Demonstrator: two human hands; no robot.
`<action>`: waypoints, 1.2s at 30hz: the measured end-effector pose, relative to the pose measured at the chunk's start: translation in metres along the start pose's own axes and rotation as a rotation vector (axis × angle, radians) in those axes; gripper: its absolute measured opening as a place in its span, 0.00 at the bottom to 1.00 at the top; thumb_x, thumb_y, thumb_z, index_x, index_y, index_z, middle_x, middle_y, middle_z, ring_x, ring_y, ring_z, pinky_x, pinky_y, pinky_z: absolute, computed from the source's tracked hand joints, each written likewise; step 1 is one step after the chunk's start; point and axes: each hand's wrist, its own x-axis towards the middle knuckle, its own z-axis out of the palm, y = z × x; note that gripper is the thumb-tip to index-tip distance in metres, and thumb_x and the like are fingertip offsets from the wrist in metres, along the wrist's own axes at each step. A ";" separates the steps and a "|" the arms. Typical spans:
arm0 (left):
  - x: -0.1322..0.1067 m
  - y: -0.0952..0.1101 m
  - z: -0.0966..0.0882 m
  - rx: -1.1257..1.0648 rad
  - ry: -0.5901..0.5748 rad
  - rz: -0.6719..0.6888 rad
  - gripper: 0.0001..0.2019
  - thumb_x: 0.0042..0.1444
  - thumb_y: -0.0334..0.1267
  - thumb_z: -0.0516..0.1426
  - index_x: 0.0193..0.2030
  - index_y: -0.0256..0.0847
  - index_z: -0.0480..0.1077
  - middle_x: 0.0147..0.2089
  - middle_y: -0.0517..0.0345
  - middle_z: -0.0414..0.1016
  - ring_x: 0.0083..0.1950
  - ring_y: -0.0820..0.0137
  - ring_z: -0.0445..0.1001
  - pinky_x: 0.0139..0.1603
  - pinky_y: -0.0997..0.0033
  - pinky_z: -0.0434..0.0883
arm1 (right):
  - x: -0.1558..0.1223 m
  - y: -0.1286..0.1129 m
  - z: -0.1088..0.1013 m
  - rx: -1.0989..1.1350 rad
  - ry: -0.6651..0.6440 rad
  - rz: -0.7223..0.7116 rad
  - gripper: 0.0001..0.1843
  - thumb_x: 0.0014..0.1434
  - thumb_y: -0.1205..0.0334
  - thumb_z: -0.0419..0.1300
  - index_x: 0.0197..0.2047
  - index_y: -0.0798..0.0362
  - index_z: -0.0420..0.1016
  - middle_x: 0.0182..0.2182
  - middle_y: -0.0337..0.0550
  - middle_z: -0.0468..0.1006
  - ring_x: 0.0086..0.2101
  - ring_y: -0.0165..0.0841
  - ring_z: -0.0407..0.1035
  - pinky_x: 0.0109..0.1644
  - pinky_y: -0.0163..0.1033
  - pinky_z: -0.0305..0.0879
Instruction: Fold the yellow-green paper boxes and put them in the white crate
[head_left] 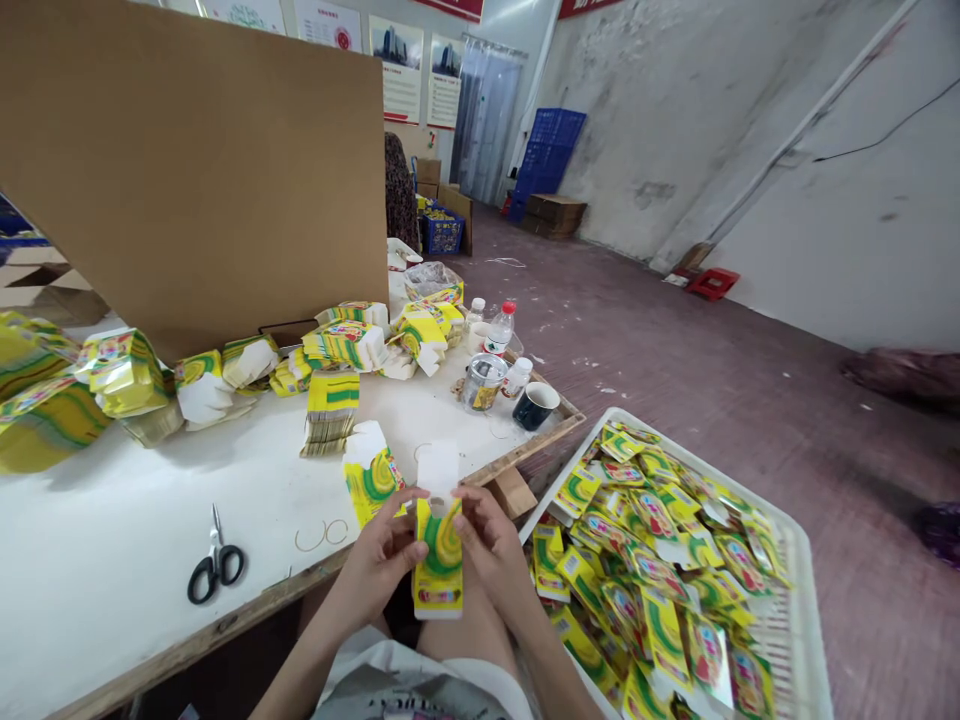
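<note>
Over my lap, my left hand (386,555) and my right hand (486,530) hold one small yellow and green printed carton (439,570) between them, gripping its two sides near the top. Its white flap (437,468) stands up at the upper end. Just beyond my left hand, another yellow carton (373,478) lies on the white table (270,480) at its edge. Behind that stands a stack of flat cartons (330,412). To my right, a white plastic crate (806,600) holds many yellow cartons in a loose heap.
Black-handled scissors (216,562) and rubber bands (321,534) lie on the table. A dark mug (535,406), a clear jar (484,383) and a red-capped bottle (501,328) stand near the right corner. A large cardboard sheet (202,170) rises behind bundled cartons (127,372).
</note>
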 end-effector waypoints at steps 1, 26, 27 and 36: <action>-0.001 0.000 0.000 -0.033 -0.033 -0.023 0.22 0.54 0.39 0.64 0.54 0.45 0.64 0.43 0.52 0.80 0.47 0.58 0.79 0.42 0.65 0.74 | 0.001 -0.001 -0.004 -0.003 -0.030 0.010 0.13 0.62 0.50 0.58 0.42 0.50 0.72 0.32 0.40 0.75 0.31 0.33 0.68 0.37 0.36 0.66; 0.002 -0.004 0.004 -0.050 -0.066 -0.052 0.30 0.55 0.40 0.64 0.64 0.44 0.62 0.51 0.45 0.80 0.51 0.56 0.77 0.48 0.60 0.73 | 0.002 -0.022 -0.009 -0.455 -0.043 0.077 0.10 0.57 0.62 0.59 0.44 0.50 0.71 0.19 0.28 0.60 0.22 0.30 0.58 0.28 0.34 0.54; 0.002 -0.003 0.004 -0.065 -0.064 -0.061 0.31 0.54 0.39 0.64 0.64 0.44 0.62 0.50 0.45 0.80 0.51 0.56 0.78 0.47 0.61 0.74 | 0.001 -0.023 -0.008 -0.426 -0.059 0.083 0.10 0.57 0.62 0.59 0.43 0.50 0.70 0.19 0.28 0.60 0.22 0.29 0.58 0.28 0.34 0.54; 0.001 0.003 0.009 -0.133 -0.072 -0.048 0.25 0.55 0.37 0.64 0.59 0.45 0.66 0.48 0.48 0.81 0.50 0.59 0.78 0.45 0.65 0.74 | -0.001 -0.016 -0.016 -0.285 -0.130 0.110 0.18 0.54 0.66 0.63 0.48 0.50 0.70 0.23 0.30 0.67 0.23 0.28 0.58 0.28 0.32 0.56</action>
